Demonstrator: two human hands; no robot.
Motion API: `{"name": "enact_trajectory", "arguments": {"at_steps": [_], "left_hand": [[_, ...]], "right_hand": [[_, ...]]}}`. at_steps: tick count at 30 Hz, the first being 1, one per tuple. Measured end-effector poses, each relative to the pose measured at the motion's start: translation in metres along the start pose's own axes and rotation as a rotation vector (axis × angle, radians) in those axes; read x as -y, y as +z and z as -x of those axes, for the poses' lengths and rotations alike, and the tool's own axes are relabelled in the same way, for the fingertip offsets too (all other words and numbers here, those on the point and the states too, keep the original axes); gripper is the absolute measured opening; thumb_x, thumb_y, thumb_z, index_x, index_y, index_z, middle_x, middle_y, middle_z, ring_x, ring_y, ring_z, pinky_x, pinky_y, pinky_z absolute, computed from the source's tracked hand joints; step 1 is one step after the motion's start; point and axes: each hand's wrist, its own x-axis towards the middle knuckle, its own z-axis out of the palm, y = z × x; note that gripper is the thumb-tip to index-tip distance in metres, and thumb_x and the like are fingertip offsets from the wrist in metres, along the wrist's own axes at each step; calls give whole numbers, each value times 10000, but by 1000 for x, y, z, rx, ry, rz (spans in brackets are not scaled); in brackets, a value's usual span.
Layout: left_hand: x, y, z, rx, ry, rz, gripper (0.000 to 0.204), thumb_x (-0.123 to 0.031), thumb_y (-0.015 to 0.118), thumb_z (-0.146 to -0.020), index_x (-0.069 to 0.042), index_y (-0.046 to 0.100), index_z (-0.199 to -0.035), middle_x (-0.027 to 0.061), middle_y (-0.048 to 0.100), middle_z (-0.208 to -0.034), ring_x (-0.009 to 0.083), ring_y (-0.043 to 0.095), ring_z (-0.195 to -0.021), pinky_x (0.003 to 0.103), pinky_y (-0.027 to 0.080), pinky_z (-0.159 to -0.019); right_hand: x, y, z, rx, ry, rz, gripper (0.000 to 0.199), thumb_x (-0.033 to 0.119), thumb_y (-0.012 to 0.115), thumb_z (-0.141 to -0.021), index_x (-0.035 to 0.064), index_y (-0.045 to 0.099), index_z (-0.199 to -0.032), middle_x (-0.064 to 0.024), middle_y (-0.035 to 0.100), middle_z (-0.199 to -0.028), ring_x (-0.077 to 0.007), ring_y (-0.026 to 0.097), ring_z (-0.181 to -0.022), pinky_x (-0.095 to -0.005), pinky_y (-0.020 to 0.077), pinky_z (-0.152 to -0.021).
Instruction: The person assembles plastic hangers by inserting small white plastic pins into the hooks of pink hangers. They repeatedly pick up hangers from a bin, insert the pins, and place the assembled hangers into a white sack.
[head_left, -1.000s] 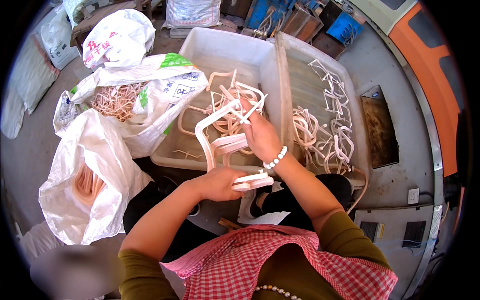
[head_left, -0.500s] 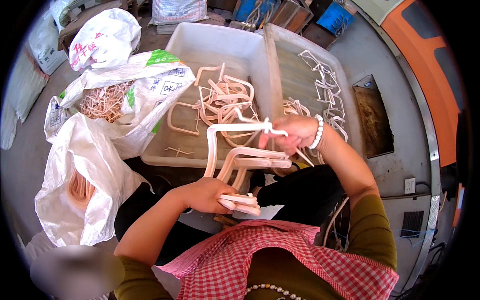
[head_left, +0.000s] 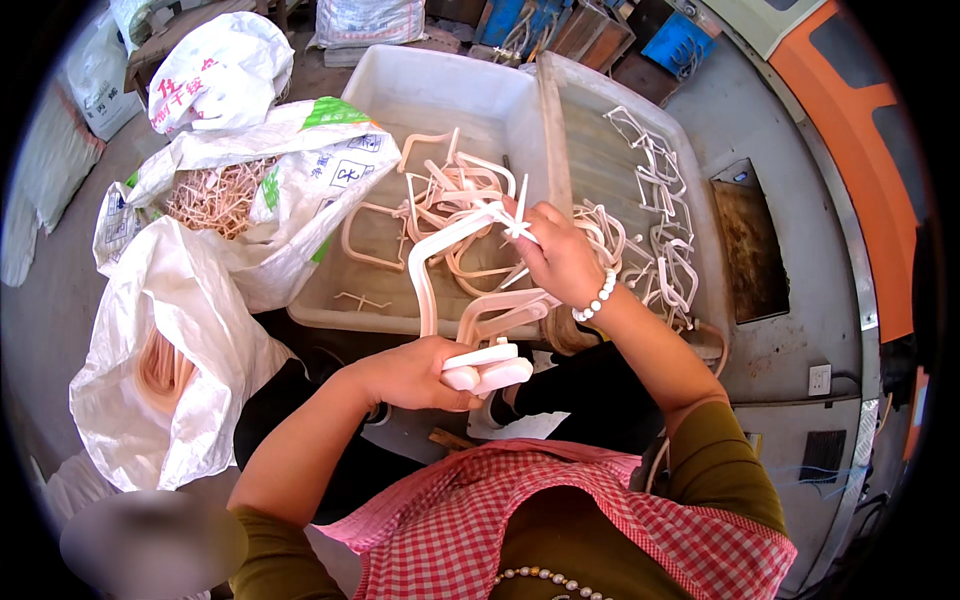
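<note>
My left hand (head_left: 415,374) is closed around several pale pink, bent plastic handles (head_left: 424,287), their thick ends sticking out beside the thumb. At the far end of the uppermost handle sits a thin branched plastic sprue (head_left: 519,228). My right hand (head_left: 563,256), wearing a white bead bracelet, pinches around this sprue; part of its grip is hidden behind the fingers. Under my hands, a whitish plastic bin (head_left: 385,318) holds a tangle of similar handles (head_left: 462,180) and one small loose sprue piece (head_left: 363,301).
A second bin (head_left: 548,120) on the right contains white plastic frames (head_left: 655,180). To the left, one white woven sack (head_left: 330,225) holds thin pink scraps (head_left: 222,197); a nearer sack (head_left: 110,350) contains pink handles (head_left: 163,370). A grey machine panel (head_left: 790,360) stands at right.
My right hand has moved left and away from me, now fingering the sprue at the handle's end. The uppermost handle tilts more upward. My left hand has shifted slightly right and away from me.
</note>
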Motion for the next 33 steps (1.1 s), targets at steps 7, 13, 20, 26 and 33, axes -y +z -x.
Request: {"name": "enact_trajectory", "arguments": {"at_steps": [7,13,20,26,33], "left_hand": [[4,-4,16,94,8,374,291,-48,728,-755,1,599,-1012,55,638,-840,131,617,-762,279,504,-721],[5,-27,19,122,155,541,323,-105,726,-749,11,575,-1010,101,633,-757,191,644,-697,316,510,-672],[4,-29,24,-7,234,741,347,-124,739,-713,3,579,-995,103,587,-663,187,570,-569,323,459,-538],[14,-41,30,-96,454,854,353,-160,702,-748,-29,522,-1022,71,513,-603,173,497,-499,317,414,-487],[12,-45,36,-83,486,922,324,-136,693,-756,-36,517,-1008,68,503,-598,174,476,-450,317,408,-475]], "right_hand": [[-21,-25,-17,495,508,-480,212,201,560,-923,38,662,-1014,-11,463,-581,-133,464,-516,-270,447,-545],[-65,-23,-3,547,641,-1676,373,233,510,-959,31,498,-1273,20,546,-831,-60,497,-550,-246,510,-615],[-45,-6,-1,122,627,-1390,384,287,506,-957,30,499,-1242,-92,606,-1074,-212,592,-1027,-412,504,-898],[-45,12,25,491,580,-1586,462,342,427,-981,16,427,-1308,-182,562,-1225,-275,570,-1117,-408,460,-956],[-18,48,35,109,600,-1560,378,320,444,-976,37,493,-1223,-139,619,-1090,-248,614,-992,-395,498,-864]]}}
